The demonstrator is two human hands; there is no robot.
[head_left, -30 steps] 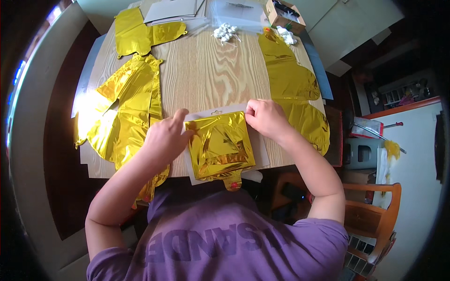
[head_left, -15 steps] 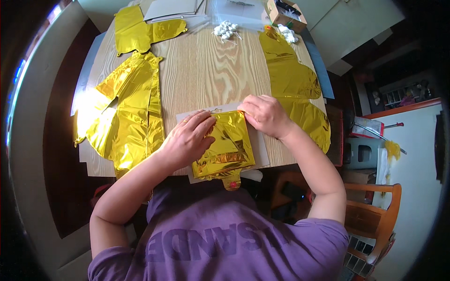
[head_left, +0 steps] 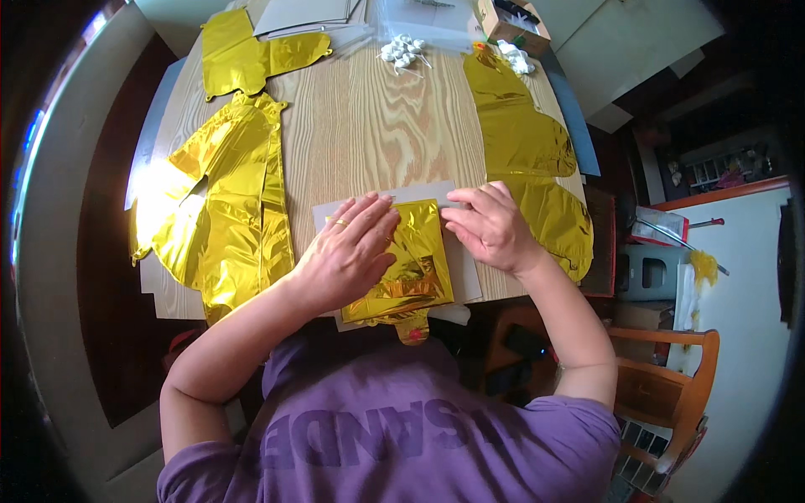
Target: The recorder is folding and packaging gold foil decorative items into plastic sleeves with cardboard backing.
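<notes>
A folded gold foil balloon (head_left: 417, 272) lies as a neat rectangle on a pale grey card (head_left: 464, 264) at the near table edge. Its tab, with a small red mark, hangs toward me past the edge. My left hand (head_left: 348, 247) rests flat on the balloon's left half, fingers stretched out, with a ring on one finger. Just right of the balloon's far right corner is my right hand (head_left: 493, 226), its fingers bent and apart, with nothing seen in them. Unfolded gold foil balloons lie at the left (head_left: 231, 180) and right (head_left: 524, 134).
At the far left lies another gold foil piece (head_left: 231, 54). Farther back are grey cards (head_left: 302, 15), clear plastic sheets (head_left: 428, 21), a cluster of white stringed items (head_left: 404, 52) and an open box (head_left: 516, 25). A wooden chair (head_left: 683, 369) stands at the right.
My right hand has come off the balloon's far right corner, its fingers loosening and moving slightly right. My left hand has slid a little right and lies flatter on the foil.
</notes>
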